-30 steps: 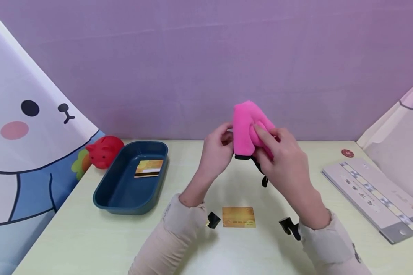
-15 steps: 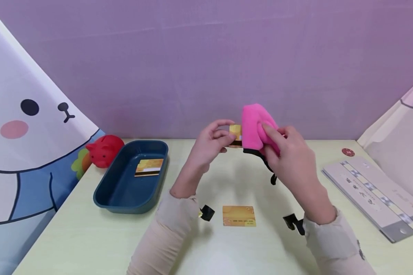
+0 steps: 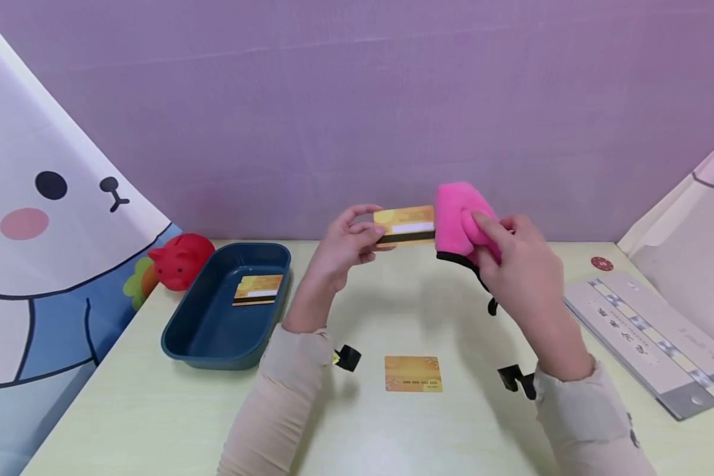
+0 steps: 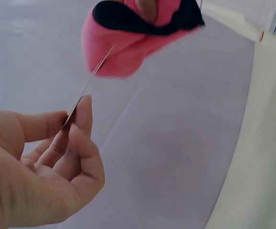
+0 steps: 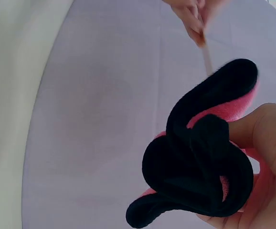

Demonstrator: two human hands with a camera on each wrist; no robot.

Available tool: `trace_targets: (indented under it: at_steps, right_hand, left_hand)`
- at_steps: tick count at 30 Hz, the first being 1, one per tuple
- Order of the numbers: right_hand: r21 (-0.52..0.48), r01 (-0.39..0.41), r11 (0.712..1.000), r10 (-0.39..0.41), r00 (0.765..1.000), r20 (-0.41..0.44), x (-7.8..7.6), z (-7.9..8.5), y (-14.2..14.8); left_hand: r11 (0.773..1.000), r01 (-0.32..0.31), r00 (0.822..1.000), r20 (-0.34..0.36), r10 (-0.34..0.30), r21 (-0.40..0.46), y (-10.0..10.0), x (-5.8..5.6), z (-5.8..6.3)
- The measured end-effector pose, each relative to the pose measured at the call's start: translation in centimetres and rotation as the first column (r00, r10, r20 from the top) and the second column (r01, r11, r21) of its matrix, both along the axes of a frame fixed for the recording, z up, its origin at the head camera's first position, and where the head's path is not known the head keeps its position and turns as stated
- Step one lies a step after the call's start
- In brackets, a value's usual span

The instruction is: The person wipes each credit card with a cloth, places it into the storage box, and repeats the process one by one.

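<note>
In the head view my left hand [image 3: 348,248] pinches one end of a gold bank card [image 3: 406,225] that has a dark stripe. The left wrist view shows this bank card [image 4: 88,83] nearly edge-on between thumb and fingers. My right hand [image 3: 520,277] grips a folded pink plush cloth [image 3: 452,218] with black edging. The card's far end lies close to the cloth's left side; whether they touch I cannot tell. From the right wrist view, the cloth's black edging [image 5: 176,162] curls into several folds. Another gold bank card [image 3: 413,374] lies on the table between my forearms.
A blue tray [image 3: 181,357] at the left holds a gold card [image 3: 258,289] with its stripe up. Behind it stands a red piggy bank [image 3: 181,260]. At the right lie a grey binder [image 3: 648,337] and a red round chip [image 3: 601,264]. A purple backdrop [image 3: 357,119] rises behind.
My left hand moves left, and the bank card, at first hidden behind the cloth, comes fully into sight. My right hand shifts right with the pink cloth. The card on the table stays put.
</note>
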State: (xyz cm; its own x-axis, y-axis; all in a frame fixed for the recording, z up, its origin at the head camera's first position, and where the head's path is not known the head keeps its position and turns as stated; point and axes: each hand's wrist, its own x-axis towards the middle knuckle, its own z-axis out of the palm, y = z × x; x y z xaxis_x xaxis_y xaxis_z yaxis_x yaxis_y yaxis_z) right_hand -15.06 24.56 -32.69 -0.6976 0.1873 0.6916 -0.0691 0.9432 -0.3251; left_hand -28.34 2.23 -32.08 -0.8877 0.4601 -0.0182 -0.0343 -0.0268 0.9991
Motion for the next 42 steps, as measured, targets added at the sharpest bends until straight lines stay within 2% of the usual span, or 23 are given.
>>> trace_targets:
  at_steps: [6,14,20,22,25,27,29,33,35,37,40,42]
  right_hand:
    - [-0.026,0.008,1.0,-0.009,0.999,-0.032,0.4,0.4,0.5]
    - [-0.048,-0.004,0.999,0.002,0.999,-0.043,0.6,0.9,0.5]
    - [-0.06,-0.035,0.998,0.033,0.998,-0.046,-0.1,0.7,0.2]
    - [-0.067,-0.039,0.997,0.037,0.998,-0.043,-0.3,0.6,0.1]
    - [-0.074,-0.037,0.997,0.034,0.999,-0.042,-0.5,0.5,0.0]
    - [-0.078,-0.033,0.996,0.029,0.998,-0.051,-0.7,0.6,0.2]
    - [-0.077,-0.018,0.997,0.014,0.998,-0.058,-0.5,0.7,0.5]
    - [-0.074,-0.003,0.997,-0.002,0.998,-0.056,0.0,0.8,1.1]
    - [-0.073,0.0,0.997,-0.004,0.999,-0.051,0.2,0.9,1.4]
    - [-0.077,0.003,0.997,-0.007,0.999,-0.051,0.3,0.9,1.6]
    - [-0.078,0.005,0.997,-0.01,0.998,-0.066,0.4,0.9,1.9]
    - [-0.08,0.008,0.997,-0.014,0.997,-0.072,0.4,0.9,2.1]
  left_hand:
    - [0.994,-0.104,0.994,0.048,0.102,0.033,-1.9,-1.0,0.4]
    - [0.99,-0.144,0.988,0.047,0.144,-0.008,-3.6,-1.4,0.8]
    - [0.979,-0.195,0.981,0.006,0.195,-0.057,-4.8,-0.9,1.0]
    - [0.972,-0.213,0.977,-0.023,0.212,-0.102,-5.4,-0.8,1.5]
    - [0.955,-0.232,0.972,-0.08,0.22,-0.187,-6.9,-1.2,2.8]
    - [0.939,-0.24,0.969,-0.112,0.218,-0.245,-8.3,-1.8,3.9]
    - [0.918,-0.231,0.971,-0.13,0.198,-0.324,-9.8,-3.0,4.7]
    - [0.842,-0.206,0.978,-0.123,0.167,-0.499,-13.5,-5.9,5.2]
    - [0.804,-0.2,0.98,-0.108,0.168,-0.56,-15.5,-7.3,4.8]
    - [0.776,-0.188,0.981,-0.075,0.179,-0.602,-17.2,-8.4,4.0]
    - [0.757,-0.152,0.982,-0.009,0.19,-0.635,-19.1,-9.5,2.5]
    - [0.739,-0.115,0.982,0.037,0.186,-0.664,-19.6,-9.9,1.5]
